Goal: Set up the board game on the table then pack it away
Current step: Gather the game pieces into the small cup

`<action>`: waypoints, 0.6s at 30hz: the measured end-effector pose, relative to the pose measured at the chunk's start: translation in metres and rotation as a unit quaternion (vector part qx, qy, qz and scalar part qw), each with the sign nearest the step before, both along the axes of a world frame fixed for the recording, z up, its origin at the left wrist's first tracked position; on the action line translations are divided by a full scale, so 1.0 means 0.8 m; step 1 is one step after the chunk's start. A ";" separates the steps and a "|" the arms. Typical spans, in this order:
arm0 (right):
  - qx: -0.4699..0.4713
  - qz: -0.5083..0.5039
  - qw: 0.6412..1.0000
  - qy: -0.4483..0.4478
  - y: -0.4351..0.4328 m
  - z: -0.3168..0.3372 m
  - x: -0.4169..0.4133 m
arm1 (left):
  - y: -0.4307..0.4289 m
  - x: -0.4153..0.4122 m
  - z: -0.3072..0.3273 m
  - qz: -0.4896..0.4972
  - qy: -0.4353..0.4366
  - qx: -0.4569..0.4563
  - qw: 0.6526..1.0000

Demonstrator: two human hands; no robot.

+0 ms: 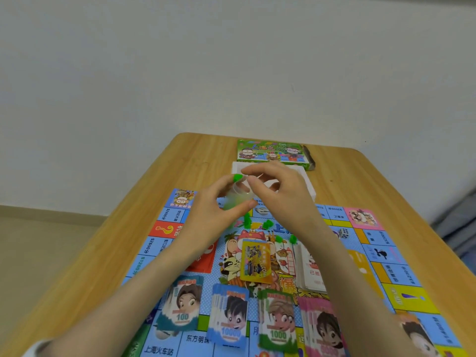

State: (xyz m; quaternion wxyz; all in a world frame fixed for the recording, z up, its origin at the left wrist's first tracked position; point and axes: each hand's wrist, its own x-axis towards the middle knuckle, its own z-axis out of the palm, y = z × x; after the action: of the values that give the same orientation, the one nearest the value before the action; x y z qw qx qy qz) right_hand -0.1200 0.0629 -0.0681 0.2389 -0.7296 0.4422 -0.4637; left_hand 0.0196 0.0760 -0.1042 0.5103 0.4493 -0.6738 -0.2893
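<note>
Head cam view: the colourful blue-bordered paper game board (386, 256) lies flat on the light wooden table (347, 181), with cartoon art in the middle and fanned stacks of play money (229, 315) along the near edge. Left hand (206, 212) grips a small see-through plastic packet (238, 199), greenish inside, above the board's far edge. Right hand (278, 191) pinches its top. A few bright green plastic houses (268, 224) sit loose on the board.

My forearms reach from the bottom edge to mid-frame. My left hand (211, 207) curls round a clear packet (238, 195); my right hand (280, 194) pinches its top.
</note>
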 end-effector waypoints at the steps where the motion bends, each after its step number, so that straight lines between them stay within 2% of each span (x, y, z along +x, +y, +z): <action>1: 0.001 -0.007 1.000 -0.008 -0.001 0.000 -0.001 | 0.000 0.000 0.000 0.000 0.001 0.000 1.000; 8: 0.015 -0.049 0.997 -0.059 -0.006 0.002 -0.012 | 0.002 0.002 0.000 -0.006 -0.028 -0.016 0.999; 13: 0.029 -0.096 0.992 -0.080 -0.008 0.007 -0.027 | 0.002 0.002 0.000 -0.006 -0.017 -0.011 1.000; 15: 0.058 -0.111 0.991 -0.046 -0.012 0.006 -0.038 | 0.001 0.001 0.000 0.001 0.002 0.003 1.000; 18: 0.162 -0.079 0.977 0.114 -0.015 0.002 -0.053 | -0.002 0.003 0.000 0.019 0.020 0.012 1.000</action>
State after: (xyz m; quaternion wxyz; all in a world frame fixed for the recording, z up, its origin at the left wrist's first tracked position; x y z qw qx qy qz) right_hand -0.1627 0.0512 -0.0661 0.2644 -0.6920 0.5921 -0.3173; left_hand 0.0223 0.0746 -0.1041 0.5234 0.4623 -0.6513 -0.2970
